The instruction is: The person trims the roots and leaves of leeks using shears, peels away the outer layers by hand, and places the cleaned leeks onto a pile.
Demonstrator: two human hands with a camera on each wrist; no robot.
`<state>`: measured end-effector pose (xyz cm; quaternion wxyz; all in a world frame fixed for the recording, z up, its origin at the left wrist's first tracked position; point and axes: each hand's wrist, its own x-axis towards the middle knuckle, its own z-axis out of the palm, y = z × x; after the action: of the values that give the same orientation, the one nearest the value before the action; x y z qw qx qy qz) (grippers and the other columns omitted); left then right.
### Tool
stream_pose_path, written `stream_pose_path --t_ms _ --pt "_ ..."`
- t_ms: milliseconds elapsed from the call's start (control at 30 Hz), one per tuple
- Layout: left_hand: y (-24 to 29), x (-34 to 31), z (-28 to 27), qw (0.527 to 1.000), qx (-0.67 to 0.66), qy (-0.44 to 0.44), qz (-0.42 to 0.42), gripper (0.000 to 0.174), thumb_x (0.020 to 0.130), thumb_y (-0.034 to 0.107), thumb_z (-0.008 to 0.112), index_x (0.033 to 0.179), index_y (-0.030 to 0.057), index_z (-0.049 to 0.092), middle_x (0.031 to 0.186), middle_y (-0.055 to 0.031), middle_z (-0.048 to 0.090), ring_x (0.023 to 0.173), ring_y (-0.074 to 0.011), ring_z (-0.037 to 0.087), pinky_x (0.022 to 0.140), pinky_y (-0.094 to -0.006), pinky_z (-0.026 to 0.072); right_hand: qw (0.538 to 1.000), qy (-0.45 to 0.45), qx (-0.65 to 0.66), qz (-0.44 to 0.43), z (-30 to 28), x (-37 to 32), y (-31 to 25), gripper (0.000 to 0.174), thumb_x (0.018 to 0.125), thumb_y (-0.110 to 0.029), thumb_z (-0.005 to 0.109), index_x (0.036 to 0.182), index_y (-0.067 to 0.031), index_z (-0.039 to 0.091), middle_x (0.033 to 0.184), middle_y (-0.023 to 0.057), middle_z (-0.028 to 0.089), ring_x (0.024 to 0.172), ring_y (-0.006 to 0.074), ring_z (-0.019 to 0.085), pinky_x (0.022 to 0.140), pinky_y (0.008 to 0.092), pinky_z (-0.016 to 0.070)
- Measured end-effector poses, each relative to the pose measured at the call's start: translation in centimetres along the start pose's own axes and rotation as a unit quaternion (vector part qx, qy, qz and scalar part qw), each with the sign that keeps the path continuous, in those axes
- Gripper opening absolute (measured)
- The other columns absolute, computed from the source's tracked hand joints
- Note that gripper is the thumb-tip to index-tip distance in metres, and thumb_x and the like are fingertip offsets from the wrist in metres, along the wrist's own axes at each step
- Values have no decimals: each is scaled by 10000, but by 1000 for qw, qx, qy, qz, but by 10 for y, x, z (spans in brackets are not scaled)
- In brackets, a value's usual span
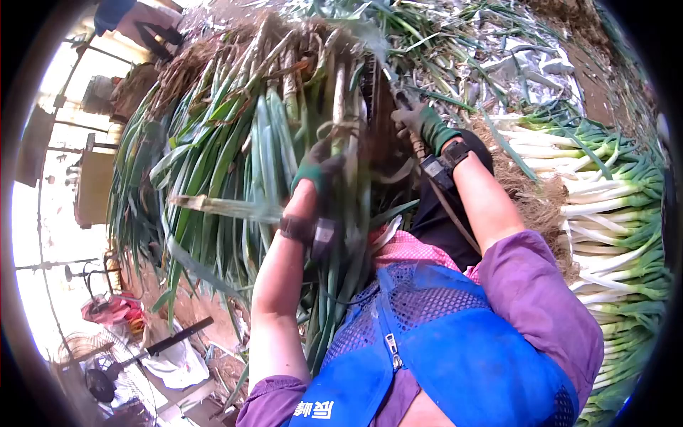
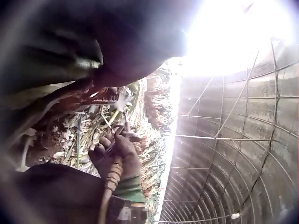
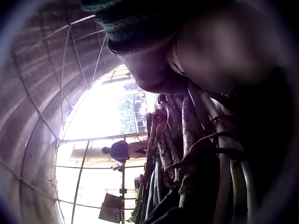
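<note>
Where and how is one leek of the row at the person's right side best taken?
Probably by the white shaft of the leek, from above, fingers across it. The shaft looks straight and slim, between tangled roots and loose green leaves; close neighbours leave little room from the side.

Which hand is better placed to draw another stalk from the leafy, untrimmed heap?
Probably the left hand: it is right at the heap, while the right hand grips the hose.
</note>
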<state>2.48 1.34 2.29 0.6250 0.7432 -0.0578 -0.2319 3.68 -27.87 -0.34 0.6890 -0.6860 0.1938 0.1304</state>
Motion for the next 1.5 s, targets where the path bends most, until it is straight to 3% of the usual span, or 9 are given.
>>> stream_pose_path --t_ms 100,233,500,533,700,833,1000,1233,1500 --pt "-19 0 3 997 69 -12 -13 505 884 136 622 1374 84 515 778 40 548 672 -71 512 543 -243 433 994 -5 32 -105 -1 -4 11 220 817 -168 682 966 -13 635 792 152 656 680 277 659 576 387 551" --pt "-27 4 0 997 15 -58 -54 368 910 229 642 1227 44 610 925 17 623 792 -92 540 685 -263 458 968 49 -188 -159 -3 3 15 290 789 -297 666 960 -64 692 837 201 678 760 352 671 646 436 539" --pt "-56 11 -5 996 -85 -28 -31 184 895 130 689 1049 42 639 903 5 632 796 -93 562 707 -258 455 958 101 -266 -17 6 3 0 642 673 -460 663 1080 37 652 1030 263 676 991 354 662 849 402 513" --pt "-56 10 -6 996 -77 -24 -30 186 894 139 688 1042 38 638 893 6 628 791 -92 558 703 -256 453 916 62 -374 -130 5 1 1 498 845 -402 555 990 66 647 879 290 668 791 357 677 703 416 529" --pt "-42 1 -3 998 -50 -27 -39 193 895 159 687 1028 31 632 872 14 620 771 -85 542 683 -249 438 977 -5 -207 58 4 8 -5 812 674 -459 660 1236 120 561 1192 311 612 1119 378 612 946 386 482" --pt "-31 -4 8 998 -47 -9 -42 197 893 175 688 1015 33 629 851 30 604 754 -75 520 662 -244 421 943 130 -292 -88 11 -2 0 514 812 -405 596 970 80 658 834 257 682 797 350 689 689 400 531" --pt "-43 3 2 998 7 -10 -59 271 889 238 701 1048 28 638 886 24 615 777 -80 524 693 -242 430 970 43 -230 -68 3 -13 -9 486 749 -394 678 971 39 679 902 251 691 829 354 685 718 410 543" --pt "-42 -2 5 999 -24 0 -37 319 887 249 707 1098 17 649 940 -9 668 814 -98 579 740 -256 466 985 51 -162 -17 2 1 2 395 794 -288 664 996 46 608 742 130 668 526 216 619 456 364 505" --pt "-35 -6 9 998 -20 17 -63 351 872 262 714 1105 6 654 964 -20 677 838 -107 588 744 -261 467 994 48 -102 11 3 -12 -9 388 799 -307 652 927 58 629 737 130 673 610 217 655 552 325 519"
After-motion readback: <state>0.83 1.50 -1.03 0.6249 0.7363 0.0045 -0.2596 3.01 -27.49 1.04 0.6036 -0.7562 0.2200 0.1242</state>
